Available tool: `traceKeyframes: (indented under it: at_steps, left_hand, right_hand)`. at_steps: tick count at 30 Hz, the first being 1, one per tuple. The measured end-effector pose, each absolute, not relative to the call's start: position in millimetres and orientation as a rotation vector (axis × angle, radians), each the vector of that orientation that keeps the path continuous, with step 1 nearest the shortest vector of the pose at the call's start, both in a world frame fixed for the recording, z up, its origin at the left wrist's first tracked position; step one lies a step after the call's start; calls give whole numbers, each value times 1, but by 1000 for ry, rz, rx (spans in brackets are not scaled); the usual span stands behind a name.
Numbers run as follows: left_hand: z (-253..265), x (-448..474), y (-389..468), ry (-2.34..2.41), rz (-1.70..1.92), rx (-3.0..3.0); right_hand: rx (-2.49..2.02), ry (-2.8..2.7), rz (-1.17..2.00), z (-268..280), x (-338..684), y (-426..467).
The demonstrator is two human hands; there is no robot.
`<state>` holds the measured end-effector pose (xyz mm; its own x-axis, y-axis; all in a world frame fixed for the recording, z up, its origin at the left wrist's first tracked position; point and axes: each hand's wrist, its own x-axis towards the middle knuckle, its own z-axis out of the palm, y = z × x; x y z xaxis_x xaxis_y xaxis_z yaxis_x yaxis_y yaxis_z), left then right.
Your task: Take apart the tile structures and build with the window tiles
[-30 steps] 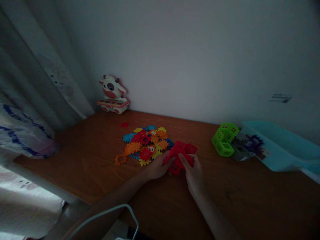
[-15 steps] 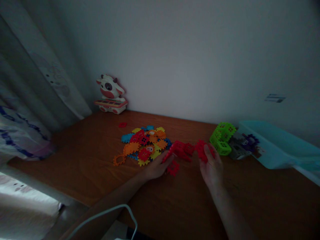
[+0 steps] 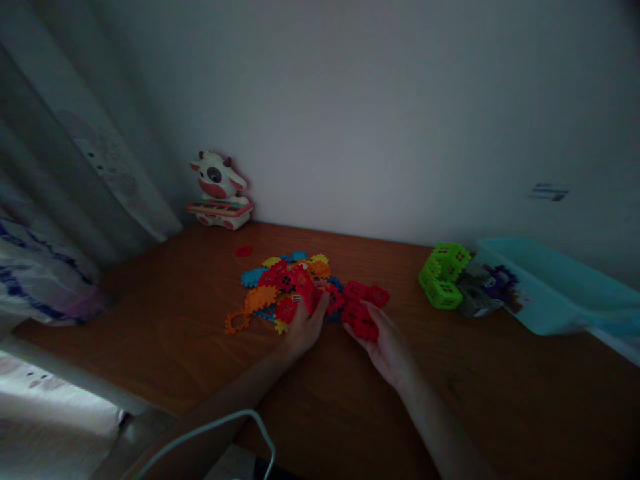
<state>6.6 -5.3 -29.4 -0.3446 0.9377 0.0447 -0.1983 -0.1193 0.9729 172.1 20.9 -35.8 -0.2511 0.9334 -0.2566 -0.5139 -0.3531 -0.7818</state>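
Note:
My left hand (image 3: 306, 330) is closed on a red toothed building tile (image 3: 308, 293), held tilted at the right side of a loose pile. To its right, my right hand (image 3: 390, 347) grips red linked building tiles (image 3: 361, 321) with square window cut-outs, thumb on top. More red tiles (image 3: 356, 291) show just beyond its fingers; whether all of them are joined I cannot tell. The pile of gear-edged tiles (image 3: 262, 297) is orange, yellow, blue and red, partly hidden behind my left hand.
Right of my hands stand a lime-green tile structure (image 3: 441, 297), grey and purple pieces (image 3: 474, 297) and a pale turquoise bin (image 3: 555, 307). A cow-shaped toy keyboard (image 3: 220, 210) sits at the back left. A single red tile (image 3: 244, 251) lies near it. A white cable (image 3: 220, 421) loops in front.
My right hand has moved left, bringing its red tiles close to my left hand. My left hand has shifted slightly left and up, over the pile's edge, its red tile now upright.

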Motion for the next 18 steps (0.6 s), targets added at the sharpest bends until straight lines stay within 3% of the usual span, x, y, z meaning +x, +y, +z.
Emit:
traceKeyframes:
  at_steps: [6, 18]
  left_hand:
    - [-38, 7, -16, 1315, 1194, 1673]
    - [-33, 1, -19, 1443, 1007, 1809]
  right_hand:
    - [-872, -712, 2000, -31, 162, 12]
    - [-974, -712, 1813, -37, 158, 10]
